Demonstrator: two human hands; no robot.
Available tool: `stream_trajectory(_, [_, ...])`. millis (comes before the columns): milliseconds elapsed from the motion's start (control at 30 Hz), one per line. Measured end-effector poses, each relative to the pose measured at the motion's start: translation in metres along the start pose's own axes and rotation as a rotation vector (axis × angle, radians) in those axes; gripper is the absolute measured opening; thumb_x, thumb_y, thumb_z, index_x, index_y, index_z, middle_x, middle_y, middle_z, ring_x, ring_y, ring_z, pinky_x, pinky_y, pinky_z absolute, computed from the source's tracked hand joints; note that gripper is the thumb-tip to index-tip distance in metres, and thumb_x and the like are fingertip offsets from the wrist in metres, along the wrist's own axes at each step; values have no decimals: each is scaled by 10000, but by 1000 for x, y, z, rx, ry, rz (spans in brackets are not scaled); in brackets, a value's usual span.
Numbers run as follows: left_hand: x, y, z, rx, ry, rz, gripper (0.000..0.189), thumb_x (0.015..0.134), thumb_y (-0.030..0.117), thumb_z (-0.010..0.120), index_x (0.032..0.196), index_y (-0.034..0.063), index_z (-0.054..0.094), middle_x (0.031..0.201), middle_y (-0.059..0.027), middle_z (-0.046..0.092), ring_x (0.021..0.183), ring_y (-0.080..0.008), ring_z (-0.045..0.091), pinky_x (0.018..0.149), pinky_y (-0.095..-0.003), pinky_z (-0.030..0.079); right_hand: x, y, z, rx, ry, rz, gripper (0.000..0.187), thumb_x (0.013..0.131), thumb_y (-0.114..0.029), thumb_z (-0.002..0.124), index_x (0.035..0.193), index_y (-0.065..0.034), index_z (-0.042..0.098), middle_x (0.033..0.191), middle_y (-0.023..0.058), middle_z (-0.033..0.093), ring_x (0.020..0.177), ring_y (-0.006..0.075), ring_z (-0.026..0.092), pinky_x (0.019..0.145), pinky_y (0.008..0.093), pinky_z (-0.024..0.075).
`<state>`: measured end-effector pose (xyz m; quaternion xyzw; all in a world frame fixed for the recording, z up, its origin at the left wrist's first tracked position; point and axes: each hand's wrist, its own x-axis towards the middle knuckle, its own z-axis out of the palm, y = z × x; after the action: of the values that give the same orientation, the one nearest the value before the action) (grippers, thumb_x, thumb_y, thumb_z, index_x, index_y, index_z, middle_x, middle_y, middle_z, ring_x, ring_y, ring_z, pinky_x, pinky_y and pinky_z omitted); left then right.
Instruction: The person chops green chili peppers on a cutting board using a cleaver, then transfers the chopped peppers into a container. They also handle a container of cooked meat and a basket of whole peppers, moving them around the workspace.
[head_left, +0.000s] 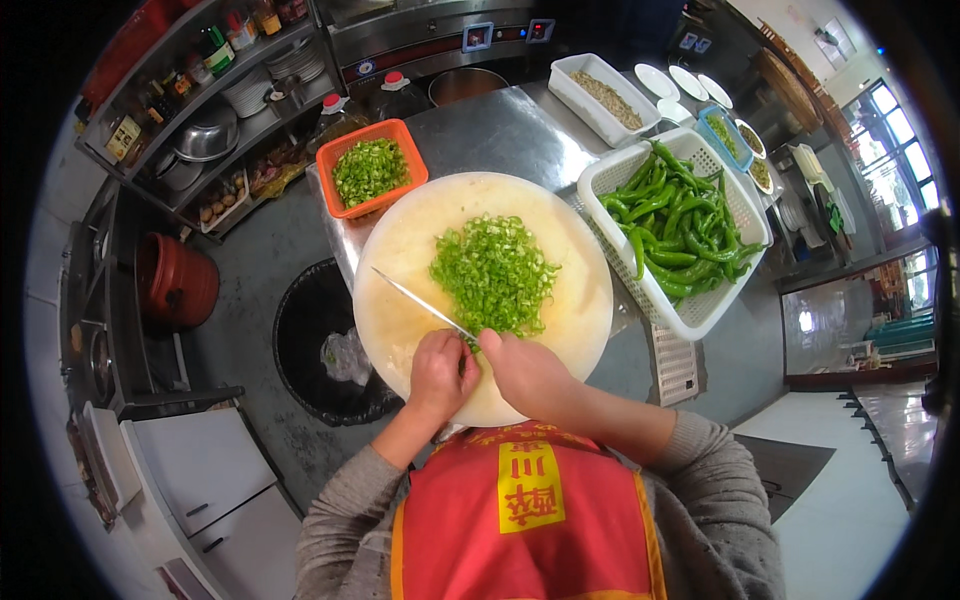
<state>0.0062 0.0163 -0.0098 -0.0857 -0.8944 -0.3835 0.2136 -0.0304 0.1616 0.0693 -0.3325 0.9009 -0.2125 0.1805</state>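
On a steel table, a round cutting board (390, 315) carries a pile of chopped green peppers (491, 274). My right hand (529, 375) is closed around the handle end of a kitchen knife (420, 301), whose blade points up and left over the board, its flat seen nearly edge-on. Close by on the left, my left hand (442, 375) has curled fingers near the blade's base; what lies under them is hidden. An orange plastic basket (327, 174) with chopped green pieces stands behind the board at left. To the right, a white plastic basket (694, 330) holds whole green chili peppers (675, 217).
A black-lined bin (289, 330) stands on the floor left of the board. Behind are a white tub (562, 94) of chopped food, a blue container (739, 154) and white plates (657, 82). Shelves (225, 157) with bottles and dishes line the left; a floor drain (675, 364) lies at right.
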Motion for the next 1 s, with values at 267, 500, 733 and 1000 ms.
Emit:
stream_trajectory(267, [-2,-1,-1,-31,1,-9,117,616,-6,599,686,-7,505,737,-170,510,699,-354,506,628,-419,425,-15,5,-22,65,-86,28,159,757,5,459,905,12,400,702,224,557,670,410,554,584,474,437])
stream_trajectory(500, [-4,-3,1,-4,-6,-14,138,615,-1,607,705,1,502,735,-163,506,703,-353,506,623,-410,425,4,5,0,58,7,27,134,769,24,450,894,10,406,732,242,572,700,416,573,616,473,452])
stream_trajectory(733, [-10,0,-9,-32,32,-74,217,616,46,670,742,20,495,737,-152,513,713,-343,507,628,-407,420,-12,5,-19,23,-40,88,117,784,-2,443,896,9,411,714,233,573,672,387,585,577,444,464])
stream_trajectory(1000, [-5,2,-12,-19,31,-49,191,611,42,652,730,9,507,747,-158,532,727,-345,515,643,-413,427,-21,1,-10,-37,-7,-2,160,756,-4,481,898,11,407,669,192,561,613,336,580,548,419,459])
